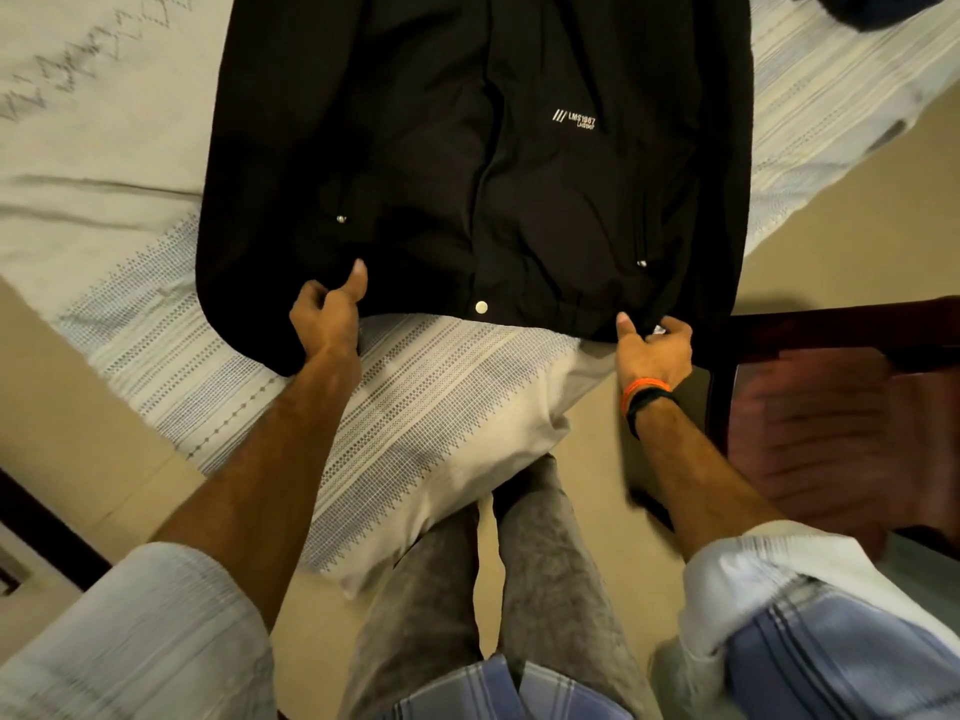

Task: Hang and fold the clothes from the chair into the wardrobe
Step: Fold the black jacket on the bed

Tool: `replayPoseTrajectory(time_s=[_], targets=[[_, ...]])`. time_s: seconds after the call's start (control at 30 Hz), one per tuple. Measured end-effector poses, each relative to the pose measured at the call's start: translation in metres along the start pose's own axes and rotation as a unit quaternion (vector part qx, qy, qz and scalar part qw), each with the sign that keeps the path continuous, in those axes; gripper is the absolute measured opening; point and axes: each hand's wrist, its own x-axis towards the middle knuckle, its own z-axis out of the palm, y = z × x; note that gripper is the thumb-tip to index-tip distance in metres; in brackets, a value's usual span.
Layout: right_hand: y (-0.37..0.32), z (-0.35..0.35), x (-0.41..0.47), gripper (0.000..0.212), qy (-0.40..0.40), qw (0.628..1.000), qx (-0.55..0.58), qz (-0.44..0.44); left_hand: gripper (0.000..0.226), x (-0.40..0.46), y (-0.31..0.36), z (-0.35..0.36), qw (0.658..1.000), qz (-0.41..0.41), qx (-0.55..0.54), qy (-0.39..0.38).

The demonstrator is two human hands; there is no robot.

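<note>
A black jacket (467,163) with a small white logo on the chest and metal snaps lies spread front-up on the bed. My left hand (327,314) pinches its bottom hem near the left corner, thumb on top of the cloth. My right hand (652,348), with orange and black bands at the wrist, grips the hem near the right corner. Both arms reach forward from rolled light sleeves. The jacket's collar runs out of view at the top.
The bed (415,407) has a pale patterned sheet and its corner points at my legs. A dark wooden piece of furniture (831,407) stands close on the right. Another dark garment (878,10) lies at the bed's far right. Beige floor surrounds the bed.
</note>
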Motion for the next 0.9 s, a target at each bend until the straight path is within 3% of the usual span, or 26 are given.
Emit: replayPoseTrajectory(time_s=[0.07, 0.17, 0.33, 0.5, 0.57, 0.63, 0.73, 0.83, 0.9], targets=[[0.004, -0.003, 0.004, 0.039, 0.003, 0.999, 0.034, -0.012, 0.013, -0.005, 0.006, -0.001, 0.999, 0.008, -0.035, -0.03], [0.003, -0.008, 0.006, 0.012, -0.022, 0.984, 0.17, 0.041, 0.017, -0.01, 0.013, -0.003, 0.997, 0.015, -0.059, -0.044], [0.005, -0.017, 0.002, 0.017, -0.126, 0.912, 0.375, 0.112, 0.062, -0.019, 0.016, -0.018, 0.997, -0.016, -0.075, -0.031], [0.009, -0.026, -0.016, 0.018, -0.173, 0.899, 0.395, 0.077, 0.027, -0.04, 0.015, -0.03, 0.99, -0.059, -0.082, -0.098], [0.009, -0.031, -0.021, 0.013, -0.164, 0.889, 0.416, 0.098, 0.029, -0.047, 0.015, -0.038, 0.981, -0.063, -0.131, -0.126], [0.01, -0.039, -0.025, 0.013, -0.158, 0.854, 0.473, 0.145, 0.042, -0.052, 0.014, -0.046, 0.968, -0.072, -0.189, -0.145], [0.016, -0.049, -0.027, 0.013, -0.114, 0.815, 0.542, 0.169, 0.046, -0.058, 0.004, -0.058, 0.965, -0.089, -0.227, -0.101], [0.024, -0.056, -0.04, 0.021, -0.052, 0.839, 0.51, 0.184, 0.072, -0.067, -0.018, -0.072, 0.984, -0.115, -0.136, 0.009], [0.035, -0.056, -0.05, 0.019, -0.074, 0.859, 0.466, 0.201, 0.085, -0.071, -0.032, -0.081, 0.99, -0.131, -0.047, 0.026]])
